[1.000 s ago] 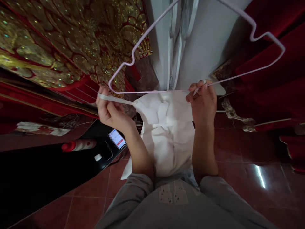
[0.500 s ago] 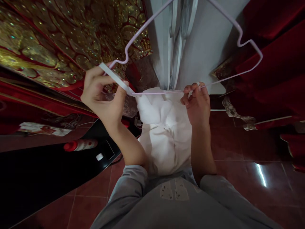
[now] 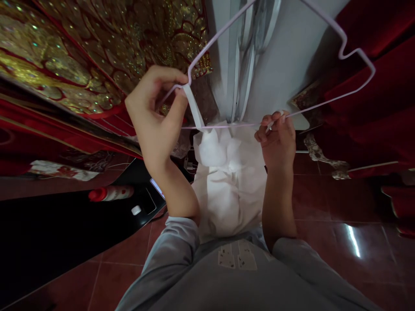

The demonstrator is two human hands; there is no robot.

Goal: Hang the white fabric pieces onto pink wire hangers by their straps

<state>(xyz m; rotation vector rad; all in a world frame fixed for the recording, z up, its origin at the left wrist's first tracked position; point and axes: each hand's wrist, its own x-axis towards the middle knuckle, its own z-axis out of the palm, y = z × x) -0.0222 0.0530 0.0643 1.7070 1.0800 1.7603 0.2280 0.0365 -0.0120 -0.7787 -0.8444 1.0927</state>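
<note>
A thin pale-pink clothes hanger (image 3: 223, 31) is held up in front of me, its top cut off by the frame edge. My left hand (image 3: 158, 114) is closed in a pinch, holding a white strap (image 3: 194, 108) at the hanger's left notch. That strap runs down over the lower bar to a white strapped garment (image 3: 223, 194) with padded cups, hanging against my front. My right hand (image 3: 277, 136) grips the lower bar on the right, with a bit of white strap showing between its fingers.
Red and gold sequined garments (image 3: 139, 52) hang at upper left, dark red cloth (image 3: 363, 95) at right. A black table (image 3: 65, 233) at left carries a red-capped bottle (image 3: 112, 193), a small white case (image 3: 136, 210) and a phone (image 3: 158, 188). Red tiles (image 3: 324, 255) cover the floor.
My left hand has moved right and slightly up, bringing the strap from beyond the hanger's left end to its notch. The hanger and my right hand have shifted a little right.
</note>
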